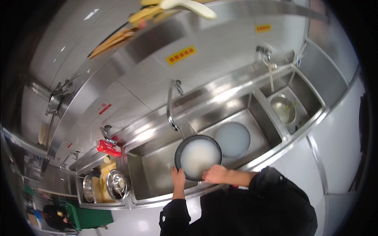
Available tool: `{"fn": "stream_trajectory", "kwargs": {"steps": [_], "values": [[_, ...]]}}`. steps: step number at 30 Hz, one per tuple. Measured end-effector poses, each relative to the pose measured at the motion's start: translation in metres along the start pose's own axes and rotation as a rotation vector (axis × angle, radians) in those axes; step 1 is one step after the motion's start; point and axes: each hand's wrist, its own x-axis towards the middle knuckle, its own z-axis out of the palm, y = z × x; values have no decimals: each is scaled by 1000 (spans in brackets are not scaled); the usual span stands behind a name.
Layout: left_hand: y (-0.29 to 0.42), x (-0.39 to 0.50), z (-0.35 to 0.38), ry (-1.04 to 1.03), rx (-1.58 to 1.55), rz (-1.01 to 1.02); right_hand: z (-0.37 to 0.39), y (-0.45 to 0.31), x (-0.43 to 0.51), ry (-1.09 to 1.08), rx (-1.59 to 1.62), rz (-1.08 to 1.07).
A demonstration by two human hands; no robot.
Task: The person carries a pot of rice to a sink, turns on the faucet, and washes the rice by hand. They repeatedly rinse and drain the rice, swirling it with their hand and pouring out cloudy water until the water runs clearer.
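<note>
A dark round pot (178,153) holding cloudy, whitish liquid with pale stuff beneath it is between my hands, over the middle sink basin. My left hand (179,176) grips its near left rim. At its near right rim is my right hand (215,174), its fingers curled at the edge. Right of the pot, a round vessel of bluish-grey cloudy liquid (232,139) stands on the basin floor. Behind the pot, a swing-spout faucet (170,109) reaches over the basin from the wall.
The right basin holds a metal pot (283,109) under another faucet (270,69). Metal bowls (117,184) lie in the left basin, a red bottle (108,148) behind them. A steel shelf (159,42) crosses above. A green bin (93,216) and a person (54,216) are at lower left.
</note>
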Motion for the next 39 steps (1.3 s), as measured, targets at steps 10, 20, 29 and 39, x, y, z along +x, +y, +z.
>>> {"fn": "stream_trajectory", "kwargs": {"steps": [10, 20, 29, 39], "values": [[4, -28, -24, -58, 147, -30, 10, -34, -23, 8, 102, -7], [54, -44, -31, -122, 371, -19, -6, -46, -49, 120, 255, -2], [77, -41, -24, -175, 223, -87, -28, -43, -62, 30, 337, 59], [100, -55, -6, -229, -409, -58, -25, -36, -66, 103, 429, 66]]}}
